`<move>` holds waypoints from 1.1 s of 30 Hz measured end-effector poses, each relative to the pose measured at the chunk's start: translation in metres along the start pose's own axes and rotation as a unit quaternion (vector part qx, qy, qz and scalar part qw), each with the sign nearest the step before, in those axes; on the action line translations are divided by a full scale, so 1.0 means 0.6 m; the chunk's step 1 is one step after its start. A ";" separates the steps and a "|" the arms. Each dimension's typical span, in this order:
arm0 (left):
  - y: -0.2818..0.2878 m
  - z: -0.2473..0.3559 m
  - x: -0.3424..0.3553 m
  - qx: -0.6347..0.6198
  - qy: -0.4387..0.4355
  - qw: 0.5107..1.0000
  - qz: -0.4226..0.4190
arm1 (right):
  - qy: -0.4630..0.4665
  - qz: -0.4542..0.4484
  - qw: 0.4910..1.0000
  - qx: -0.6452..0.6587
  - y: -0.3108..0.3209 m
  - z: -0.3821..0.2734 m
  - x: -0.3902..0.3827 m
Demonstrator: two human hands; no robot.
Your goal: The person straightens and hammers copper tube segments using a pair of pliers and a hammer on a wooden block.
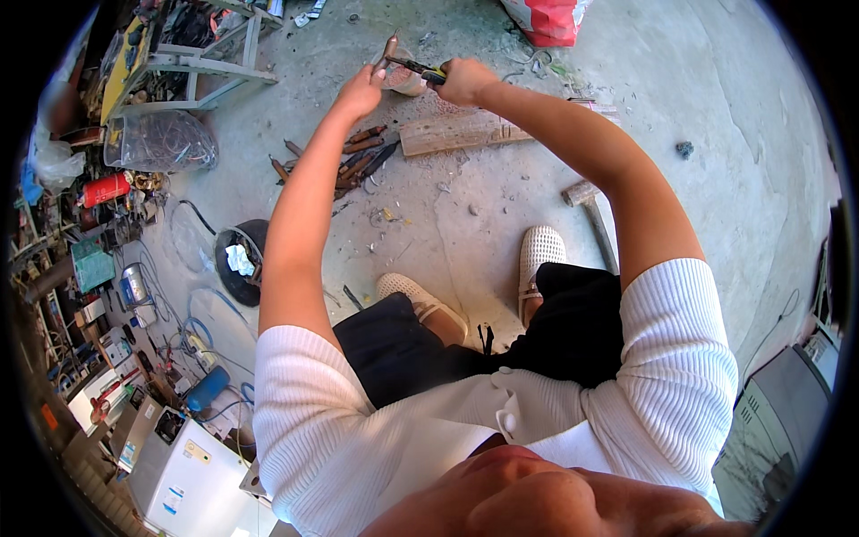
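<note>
At the far side of my reach, my left hand (360, 92) grips a brown, rod-like piece with a pointed tip (387, 51). My right hand (467, 82) is closed round the yellow-and-black handles of a pair of pliers (420, 69). The pliers' jaws point left and meet the brown piece; whether they bite on it is too small to tell. Just below both is a small round tub (408, 86), partly hidden by the pliers. Several similar brown pieces (356, 170) lie in a loose pile on the floor, partly behind my left forearm.
A wooden block (465, 133) lies beyond my feet, with a hammer (587, 206) to its right. A black bucket (240, 288) stands left of my legs. Tools, cables and a white appliance (190, 474) crowd the left side. A red-and-white sack (548, 20) sits at the far edge.
</note>
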State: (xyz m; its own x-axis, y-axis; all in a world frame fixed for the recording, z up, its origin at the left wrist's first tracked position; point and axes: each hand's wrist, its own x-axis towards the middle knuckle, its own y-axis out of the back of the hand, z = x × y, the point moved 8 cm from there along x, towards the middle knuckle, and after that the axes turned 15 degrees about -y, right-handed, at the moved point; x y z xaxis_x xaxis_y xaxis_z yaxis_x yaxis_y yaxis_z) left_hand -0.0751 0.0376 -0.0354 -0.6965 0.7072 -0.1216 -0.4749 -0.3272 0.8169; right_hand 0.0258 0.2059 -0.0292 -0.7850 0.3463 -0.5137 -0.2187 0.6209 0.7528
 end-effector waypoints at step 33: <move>0.011 0.009 -0.016 -0.011 0.031 0.998 -0.051 | -0.021 -0.083 0.991 0.104 0.001 0.010 0.057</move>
State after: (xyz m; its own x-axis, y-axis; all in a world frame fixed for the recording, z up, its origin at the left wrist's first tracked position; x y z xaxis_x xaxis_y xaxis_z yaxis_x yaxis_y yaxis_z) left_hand -0.0684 0.0320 -0.0255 -0.6757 0.6978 -0.2376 -0.5553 -0.2699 0.7867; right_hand 0.0018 0.2224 -0.0486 -0.7223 0.2536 -0.6434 -0.2148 0.8020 0.5573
